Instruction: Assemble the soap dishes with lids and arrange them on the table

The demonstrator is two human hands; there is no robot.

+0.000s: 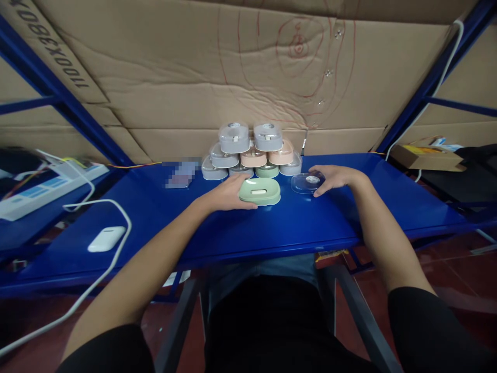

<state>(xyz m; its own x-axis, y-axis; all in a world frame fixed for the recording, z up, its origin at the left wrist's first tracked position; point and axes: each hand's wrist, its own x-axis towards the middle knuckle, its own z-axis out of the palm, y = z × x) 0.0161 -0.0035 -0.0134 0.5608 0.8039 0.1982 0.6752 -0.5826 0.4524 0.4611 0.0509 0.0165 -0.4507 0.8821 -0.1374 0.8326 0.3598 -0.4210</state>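
Note:
My left hand (232, 194) is closed around the left end of a green oval box (261, 191) with a small white piece in its middle. The box has no clear cover on it. A clear oval lid (306, 182) with a round label is gripped at its right end by my right hand (334, 178). Behind the green box, several oval boxes with clear lids are stacked in rows, grey, pink and green. Two grey ones, left (234, 145) and right (268, 143), form the top row.
A blue table (233, 233) carries the stack, a blurred-out flat object (180, 175), a white earphone case (106, 239) and a white cable. At the left is a power strip (46, 189); at the right, an open cardboard box (427, 157). Cardboard stands behind.

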